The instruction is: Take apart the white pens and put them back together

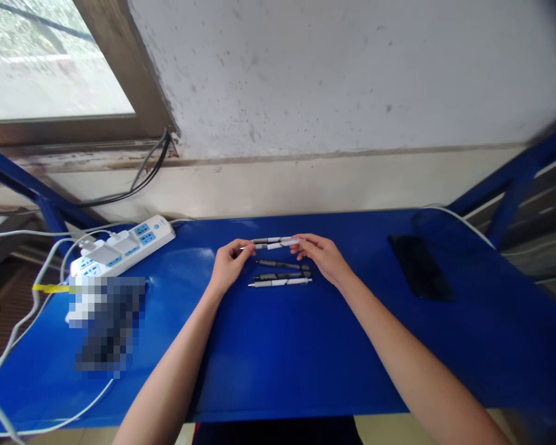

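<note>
Two white-and-grey pens (278, 243) lie side by side between my hands at the far part of the blue table. My left hand (231, 262) pinches their pointed ends with thumb and fingers. At the opposite ends, the fingers of my right hand (317, 252) are closed on the same pens. Just nearer to me rest a slim dark pen (280, 264), a second dark pen (280, 276) and a white-and-grey pen (280, 283), roughly parallel, tips to the left. Whether the held pens touch the table, I cannot tell.
A white power strip (125, 248) with plugged-in chargers stands at the left, its white cables (16, 334) running over the table edge. A blurred-out object (111, 324) lies nearby. On the right is a black phone (419, 267). Behind the blue table (296, 358) rises a wall (306, 93).
</note>
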Motion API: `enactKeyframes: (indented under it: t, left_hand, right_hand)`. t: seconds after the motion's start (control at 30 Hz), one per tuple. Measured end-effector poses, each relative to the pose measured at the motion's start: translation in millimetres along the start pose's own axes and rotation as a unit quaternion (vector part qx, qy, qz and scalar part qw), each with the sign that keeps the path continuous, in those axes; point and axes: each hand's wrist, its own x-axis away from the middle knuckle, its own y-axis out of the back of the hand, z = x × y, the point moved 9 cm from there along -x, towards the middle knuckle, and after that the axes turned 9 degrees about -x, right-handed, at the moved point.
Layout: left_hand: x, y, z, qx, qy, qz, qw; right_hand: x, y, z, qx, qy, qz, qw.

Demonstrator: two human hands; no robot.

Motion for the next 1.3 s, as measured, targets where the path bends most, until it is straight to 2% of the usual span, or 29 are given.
enactKeyframes:
  t: [0.27,0.53,0.63,0.77,0.9,1.17,1.3]
  left_hand:
    - [1.3,-0.7,-5.4,-0.026,-0.013,0.014,0.999]
    - [-0.1,0.1,-7.7,0.010,-0.035,-0.003,0.999]
    - [-0.8,0.9,-4.4,0.000,-0.023,-0.005,1.000]
    - [0.3,-4.2,-5.0,-0.021,-0.020,0.023,0.999]
    - [1.0,-2.0,-10.8,-0.007,-0.033,0.006,0.999]
    - [1.1,-5.0,-6.1,-0.048,-0.024,0.026,0.998]
    - [2.4,-6.3,-9.1,-0.024,-0.026,0.028,0.999]
  right_hand:
    - [2.8,-6.3,0.2,-0.001,-0.023,0.023,0.999]
    - [2.0,-2.3,-4.1,-0.043,-0.044,-0.003,0.998]
    - [2.3,-2.3,-3.1,-0.052,-0.044,-0.007,0.998]
    - [1.8,-1.9,-1.8,-0.041,-0.040,-0.013,0.998]
    - [1.0,1.3,-0.9,-0.034,-0.033,-0.028,0.998]
    - [2.0,-2.6,1.4,-0.037,-0.022,-0.001,0.999]
    - [1.5,-0.5,2.4,-0.034,-0.018,-0.012,0.999]
